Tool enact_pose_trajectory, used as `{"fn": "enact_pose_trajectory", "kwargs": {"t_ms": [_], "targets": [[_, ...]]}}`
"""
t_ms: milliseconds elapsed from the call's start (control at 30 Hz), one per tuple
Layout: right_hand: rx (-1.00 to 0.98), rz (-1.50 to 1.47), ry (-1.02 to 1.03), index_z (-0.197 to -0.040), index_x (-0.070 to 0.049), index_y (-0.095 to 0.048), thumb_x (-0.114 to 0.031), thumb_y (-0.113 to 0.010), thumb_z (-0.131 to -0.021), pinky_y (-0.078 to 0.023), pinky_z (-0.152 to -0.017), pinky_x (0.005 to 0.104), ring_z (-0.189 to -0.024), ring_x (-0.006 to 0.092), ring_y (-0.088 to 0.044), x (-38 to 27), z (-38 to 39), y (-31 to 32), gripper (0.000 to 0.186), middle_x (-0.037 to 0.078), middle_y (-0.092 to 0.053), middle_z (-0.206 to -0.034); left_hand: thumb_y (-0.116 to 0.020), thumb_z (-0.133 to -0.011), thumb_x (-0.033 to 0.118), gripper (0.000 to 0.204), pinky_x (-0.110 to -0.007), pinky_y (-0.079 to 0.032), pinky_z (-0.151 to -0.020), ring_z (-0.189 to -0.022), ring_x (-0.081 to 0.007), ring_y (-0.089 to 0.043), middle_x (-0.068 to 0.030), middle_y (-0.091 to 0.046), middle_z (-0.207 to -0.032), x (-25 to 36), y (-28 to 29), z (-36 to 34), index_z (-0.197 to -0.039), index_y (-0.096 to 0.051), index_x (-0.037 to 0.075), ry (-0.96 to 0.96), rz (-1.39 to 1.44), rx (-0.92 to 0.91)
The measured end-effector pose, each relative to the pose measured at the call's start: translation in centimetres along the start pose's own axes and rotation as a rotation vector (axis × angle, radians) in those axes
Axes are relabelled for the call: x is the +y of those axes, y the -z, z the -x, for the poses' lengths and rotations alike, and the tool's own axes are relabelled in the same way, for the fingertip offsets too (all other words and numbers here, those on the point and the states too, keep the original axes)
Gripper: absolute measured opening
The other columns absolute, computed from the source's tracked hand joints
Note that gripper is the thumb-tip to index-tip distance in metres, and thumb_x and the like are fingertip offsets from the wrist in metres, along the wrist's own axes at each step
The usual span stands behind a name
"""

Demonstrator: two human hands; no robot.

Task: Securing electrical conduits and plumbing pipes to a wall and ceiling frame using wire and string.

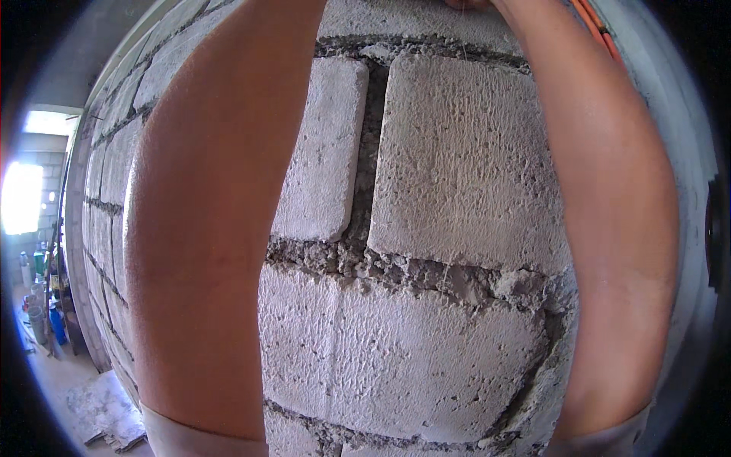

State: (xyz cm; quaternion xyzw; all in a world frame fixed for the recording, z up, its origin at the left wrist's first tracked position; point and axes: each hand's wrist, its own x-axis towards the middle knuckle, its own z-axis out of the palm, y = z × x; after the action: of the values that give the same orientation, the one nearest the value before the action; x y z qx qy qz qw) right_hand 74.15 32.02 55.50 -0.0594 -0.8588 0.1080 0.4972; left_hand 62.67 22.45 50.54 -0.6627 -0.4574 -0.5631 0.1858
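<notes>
Both of my bare forearms reach up in front of a wall of grey concrete blocks (464, 160). My left hand is past the upper edge of the picture, and only its forearm shows. Of my right hand (470, 3), just a sliver appears at the top, close to the upper blocks. Its fingers are cut off, so what it holds or touches cannot be made out. Rough mortar (426, 274) fills the joints between the blocks, with a deep vertical gap (369, 145) between two of them.
Orange tubing (596, 27) runs down at the upper right beside my right forearm. At the far left are a bright window (23, 198), a blue bottle-like container (57, 324) among several items, and a pale, dusty slab or sheet (103, 407) on the floor.
</notes>
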Motion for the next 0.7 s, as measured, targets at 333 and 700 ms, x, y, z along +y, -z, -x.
{"fn": "enact_pose_trajectory", "kwargs": {"t_ms": [333,700], "targets": [[-0.043,0.087,-0.111,-0.067,-0.01,-0.053,-0.013,-0.052,-0.089,-0.023,-0.028,0.0244,-0.032,0.0118,-0.031,-0.7,2.8,-0.5,0.022,0.002,-0.046,-0.053,-0.044,-0.099,0.049,0.045,-0.028,-0.037,-0.061,-0.063,-0.011,-0.044,-0.0059,-0.063,-0.092,-0.3,0.7,-0.3,-0.101,-0.063,0.008,-0.008,-0.028,-0.051],[0.001,-0.074,-0.012,-0.071,-0.007,-0.054,-0.012,-0.049,-0.092,-0.026,-0.029,0.0229,-0.034,0.0114,-0.031,-0.1,1.4,-1.6,0.022,0.001,-0.046,-0.055,-0.044,-0.098,0.051,0.044,-0.031,-0.037,-0.062,-0.061,-0.0109,-0.042,-0.0043,-0.061,-0.086,-0.3,0.9,0.0,-0.1,-0.062,0.01,0.018,-0.059,-0.061]]}}
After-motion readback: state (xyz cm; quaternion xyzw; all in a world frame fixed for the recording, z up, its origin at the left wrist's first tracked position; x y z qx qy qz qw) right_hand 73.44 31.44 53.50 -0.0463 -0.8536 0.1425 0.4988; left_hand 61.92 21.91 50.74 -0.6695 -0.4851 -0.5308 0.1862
